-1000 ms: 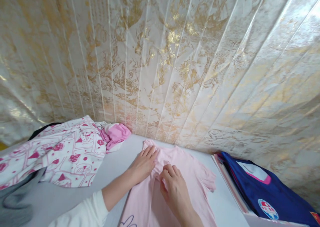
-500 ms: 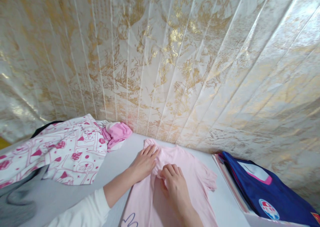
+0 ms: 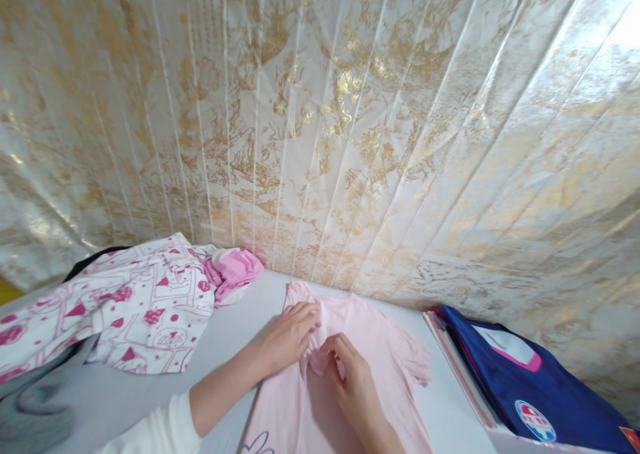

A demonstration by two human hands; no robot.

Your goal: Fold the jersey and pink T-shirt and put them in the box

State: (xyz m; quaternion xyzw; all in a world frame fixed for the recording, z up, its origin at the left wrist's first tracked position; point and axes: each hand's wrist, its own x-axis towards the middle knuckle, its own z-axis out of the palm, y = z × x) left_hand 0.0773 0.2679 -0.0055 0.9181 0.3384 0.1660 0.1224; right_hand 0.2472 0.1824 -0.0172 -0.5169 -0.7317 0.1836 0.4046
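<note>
A pale pink T-shirt (image 3: 375, 361) lies spread on the white surface, with a dark line drawing near its lower left. My left hand (image 3: 290, 334) rests on the shirt's left shoulder, fingers stretched out and lying over the cloth. Near the shirt's middle, my right hand (image 3: 350, 374) pinches a bunched bit of the fabric between thumb and fingers. The shirt's right sleeve (image 3: 417, 361) is laid out flat, while the left sleeve area is folded inward and partly covered by my hands.
To the left is a heap of clothes with a white and pink printed garment (image 3: 150, 307), a pink piece (image 3: 235, 271) and grey cloth (image 3: 40, 407). On the right sits a stack of folded clothes topped by a navy garment (image 3: 560, 381). A gold-patterned wall covering (image 3: 320, 121) rises behind.
My right hand's fingers have lifted a little and opened into a looser pinch on the cloth. The left hand has shifted slightly down, its fingers more bent.
</note>
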